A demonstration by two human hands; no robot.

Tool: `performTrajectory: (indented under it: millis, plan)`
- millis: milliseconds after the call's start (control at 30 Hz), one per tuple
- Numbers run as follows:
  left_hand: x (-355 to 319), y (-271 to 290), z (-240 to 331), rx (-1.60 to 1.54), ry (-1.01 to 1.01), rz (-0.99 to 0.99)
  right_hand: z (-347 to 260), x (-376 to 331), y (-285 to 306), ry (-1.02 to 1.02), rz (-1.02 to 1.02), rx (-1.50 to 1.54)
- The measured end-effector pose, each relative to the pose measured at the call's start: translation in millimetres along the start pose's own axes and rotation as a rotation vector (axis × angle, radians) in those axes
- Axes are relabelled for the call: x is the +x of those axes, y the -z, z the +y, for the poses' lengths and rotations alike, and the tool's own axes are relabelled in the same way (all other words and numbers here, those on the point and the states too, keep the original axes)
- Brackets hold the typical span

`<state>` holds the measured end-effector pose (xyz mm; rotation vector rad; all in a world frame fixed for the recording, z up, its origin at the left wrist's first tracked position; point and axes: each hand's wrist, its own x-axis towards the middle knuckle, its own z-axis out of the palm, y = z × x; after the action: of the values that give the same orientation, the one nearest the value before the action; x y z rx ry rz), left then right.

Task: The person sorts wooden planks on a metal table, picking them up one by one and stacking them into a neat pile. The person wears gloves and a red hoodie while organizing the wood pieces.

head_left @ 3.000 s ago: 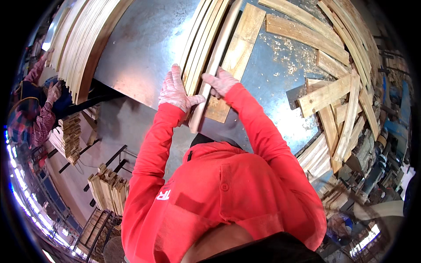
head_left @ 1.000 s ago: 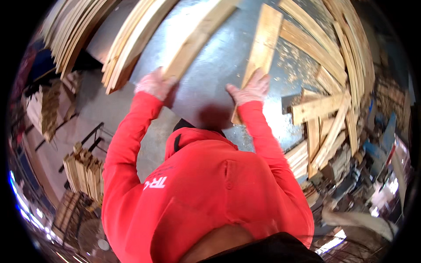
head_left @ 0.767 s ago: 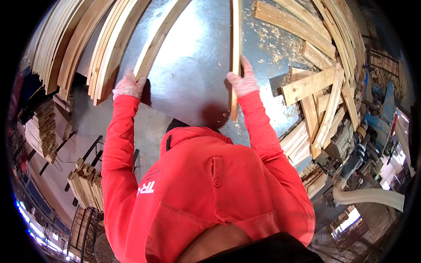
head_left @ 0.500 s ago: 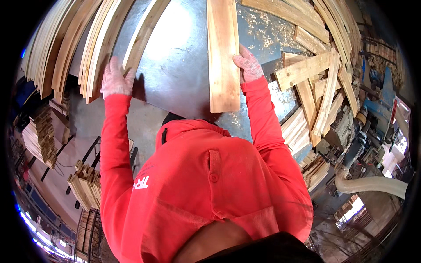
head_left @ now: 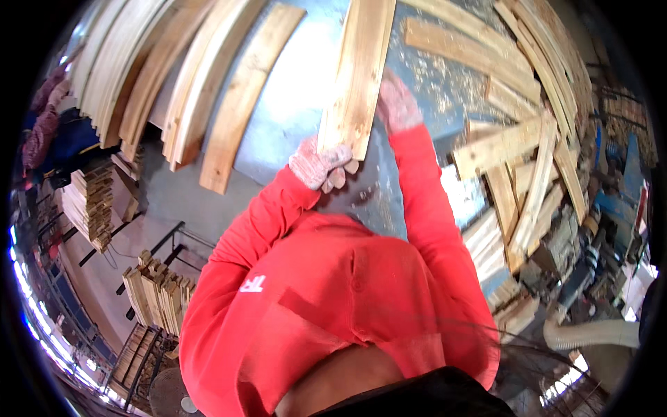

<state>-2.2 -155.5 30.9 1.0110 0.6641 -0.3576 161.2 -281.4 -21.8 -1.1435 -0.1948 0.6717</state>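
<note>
A long wooden board lies lengthwise in front of me, slightly tilted to the right at its far end. My left hand, in a pale knit glove, is closed around the near left corner of it, with fingers curled at the end. Along the board's right edge is my gloved right hand; its fingers are blurred and partly hidden by the board. Another board rests on the metal table to the left, its near end jutting past the table edge.
Stacked boards stand at the far left. On the right lies a loose heap of crossed offcuts among wood shavings. Lower left are piles of short slats. A pale hose and machinery are at the right.
My left hand has moved right, from the left-hand boards to the near end of the middle board. That board has tilted. The separate left board lies nearer, and the whole view has shifted.
</note>
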Motion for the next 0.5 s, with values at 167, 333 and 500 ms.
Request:
performTrajectory:
  millis: [167, 333, 500]
  plan:
    - [27, 43, 74, -0.015, -0.092, 0.171, 59, -17, 69, -0.26, 0.164, -0.053]
    - [71, 123, 198, 0.333, -0.327, 0.41, 81, -52, 61, -0.215, 0.274, 0.082]
    - [113, 152, 289, 0.177, -0.453, 0.471, 65, -36, 62, -0.303, 0.03, 0.272]
